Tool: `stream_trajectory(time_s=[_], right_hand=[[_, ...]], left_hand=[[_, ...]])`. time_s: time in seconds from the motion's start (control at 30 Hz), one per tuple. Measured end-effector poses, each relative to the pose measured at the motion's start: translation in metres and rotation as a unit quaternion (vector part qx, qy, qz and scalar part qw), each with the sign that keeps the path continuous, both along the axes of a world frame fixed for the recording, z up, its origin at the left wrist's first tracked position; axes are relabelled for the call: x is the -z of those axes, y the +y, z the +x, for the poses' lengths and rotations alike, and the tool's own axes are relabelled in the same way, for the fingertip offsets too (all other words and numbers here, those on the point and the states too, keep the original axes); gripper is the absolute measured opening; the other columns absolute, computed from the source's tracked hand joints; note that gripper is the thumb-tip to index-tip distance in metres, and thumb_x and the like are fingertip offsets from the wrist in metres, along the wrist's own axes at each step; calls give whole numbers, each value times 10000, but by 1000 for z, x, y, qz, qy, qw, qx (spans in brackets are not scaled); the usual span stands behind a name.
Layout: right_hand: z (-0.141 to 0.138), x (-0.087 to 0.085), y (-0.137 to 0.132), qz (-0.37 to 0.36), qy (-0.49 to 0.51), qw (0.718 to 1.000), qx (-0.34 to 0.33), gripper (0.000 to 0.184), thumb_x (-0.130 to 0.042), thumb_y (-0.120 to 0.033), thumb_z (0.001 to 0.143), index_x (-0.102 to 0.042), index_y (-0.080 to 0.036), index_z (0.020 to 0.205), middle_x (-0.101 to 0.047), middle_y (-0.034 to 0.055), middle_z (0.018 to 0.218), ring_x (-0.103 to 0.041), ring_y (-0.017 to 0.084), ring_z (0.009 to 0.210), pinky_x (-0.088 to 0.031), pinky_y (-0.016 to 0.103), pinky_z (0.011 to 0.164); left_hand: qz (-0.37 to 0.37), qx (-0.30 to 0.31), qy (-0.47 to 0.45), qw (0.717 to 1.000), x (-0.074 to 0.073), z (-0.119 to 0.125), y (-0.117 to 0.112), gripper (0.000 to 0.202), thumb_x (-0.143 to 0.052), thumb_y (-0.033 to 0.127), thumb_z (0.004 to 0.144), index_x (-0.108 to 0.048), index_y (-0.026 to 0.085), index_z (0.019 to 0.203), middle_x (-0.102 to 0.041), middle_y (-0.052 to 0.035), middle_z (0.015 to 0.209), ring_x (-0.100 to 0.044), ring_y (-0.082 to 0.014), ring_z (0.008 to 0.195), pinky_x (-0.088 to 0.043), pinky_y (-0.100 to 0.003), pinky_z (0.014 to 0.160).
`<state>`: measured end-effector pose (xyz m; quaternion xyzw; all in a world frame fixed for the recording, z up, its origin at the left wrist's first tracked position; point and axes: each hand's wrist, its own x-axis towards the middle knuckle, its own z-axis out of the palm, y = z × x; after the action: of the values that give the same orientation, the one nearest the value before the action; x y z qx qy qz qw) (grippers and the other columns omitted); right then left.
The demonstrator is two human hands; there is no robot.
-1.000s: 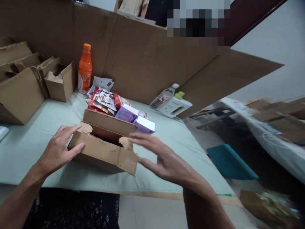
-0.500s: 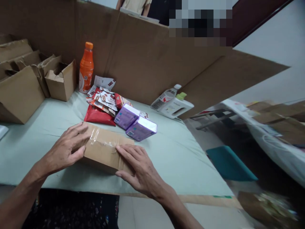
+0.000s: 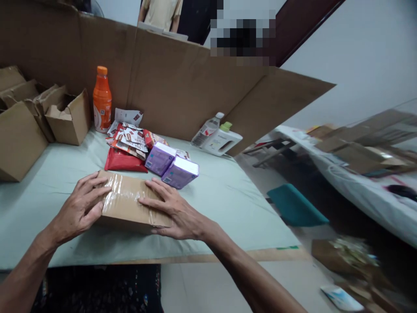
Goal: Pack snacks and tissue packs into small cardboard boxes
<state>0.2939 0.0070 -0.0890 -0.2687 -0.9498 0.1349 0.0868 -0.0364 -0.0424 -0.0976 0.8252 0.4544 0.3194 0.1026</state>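
Observation:
A taped brown cardboard box lies on the pale green tablecloth, with clear tape across its top. My left hand grips its left end, fingers over the top edge and thumb along the near side. At the right end, my right hand holds it with fingers spread on the top and thumb low on the near side. Just behind the box are two purple-wrapped packs and a red pouch with several small packets heaped on it.
An orange bottle stands by open cardboard boxes at the left. A clear bottle and a white jug lean near the cardboard partition. Behind it stands a person. A teal seat is off the table's right side.
My right hand has shifted on the box top, its fingers now spread wider and further back. My left hand keeps its place on the left end. The view has swung to the right.

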Motion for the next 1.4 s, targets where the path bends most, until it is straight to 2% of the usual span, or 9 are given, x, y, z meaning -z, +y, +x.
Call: stream_trajectory(time_s=[0.33,0.47,0.6,0.7,0.87,1.0,1.1,1.23,1.4], right_hand=[[26,8,-59,29,56,998,-3,766,-682,-409,864,-447,-332,1589,-271,125,1729,-270,413,1569,-445,645,1116],[96,19,-96,80,56,989,114,744,-653,-398,904,-412,-378,1608,-314,79,1717,-379,405,1523,-521,596,1071],[200,43,-116,144,55,931,330,616,-598,-467,954,-505,-370,1555,-474,94,1621,-505,405,1430,-486,613,1100],[272,60,-88,144,72,869,468,611,-616,-550,913,-625,-259,1450,-587,157,1500,-556,412,1376,-466,604,1109],[324,62,38,104,99,798,586,628,-709,-552,752,-724,-197,1269,-651,195,1366,-560,430,1332,-424,575,1118],[329,50,134,85,114,765,628,635,-725,-489,759,-696,-139,1288,-632,230,1351,-517,428,1315,-388,577,1081],[332,47,176,74,119,763,631,758,-744,-528,759,-634,-100,1375,-610,255,1369,-501,432,1302,-359,605,1069],[327,46,189,87,154,739,650,925,-764,-621,746,-552,-67,1456,-496,316,1503,-407,472,1408,-307,656,1095],[291,58,137,159,210,709,655,839,-529,-623,929,-417,-74,1554,-297,329,1649,-224,492,1550,-183,697,1197]], left_hand=[[-32,26,-40,998,-7,17,-40,410,-587,211,943,-638,253,1348,-646,-108,1412,-495,-325,1429,-492,-550,1153],[-88,48,-65,993,-3,32,-32,526,-614,325,971,-533,275,1488,-536,-133,1547,-529,-319,1412,-506,-536,1142],[-122,52,13,991,29,40,-7,453,-566,370,1012,-585,257,1450,-540,-131,1546,-522,-319,1419,-501,-509,1149],[-116,72,109,985,65,49,14,485,-593,402,986,-603,241,1444,-545,-147,1549,-511,-359,1432,-507,-538,1135],[-11,38,191,981,113,62,30,479,-572,482,992,-646,233,1394,-553,-162,1545,-516,-389,1425,-517,-548,1102],[71,13,198,978,122,63,27,456,-498,465,1039,-598,276,1441,-557,-115,1549,-535,-344,1403,-505,-522,1099],[79,17,192,978,119,64,24,452,-507,444,1040,-578,298,1462,-548,-80,1562,-535,-320,1399,-498,-483,1100],[64,17,189,980,118,65,22,474,-532,440,1030,-565,292,1479,-532,-81,1576,-517,-325,1414,-490,-483,1112],[-28,17,167,986,114,71,13,465,-543,413,1033,-572,260,1472,-499,-118,1600,-466,-339,1466,-455,-543,1169]])
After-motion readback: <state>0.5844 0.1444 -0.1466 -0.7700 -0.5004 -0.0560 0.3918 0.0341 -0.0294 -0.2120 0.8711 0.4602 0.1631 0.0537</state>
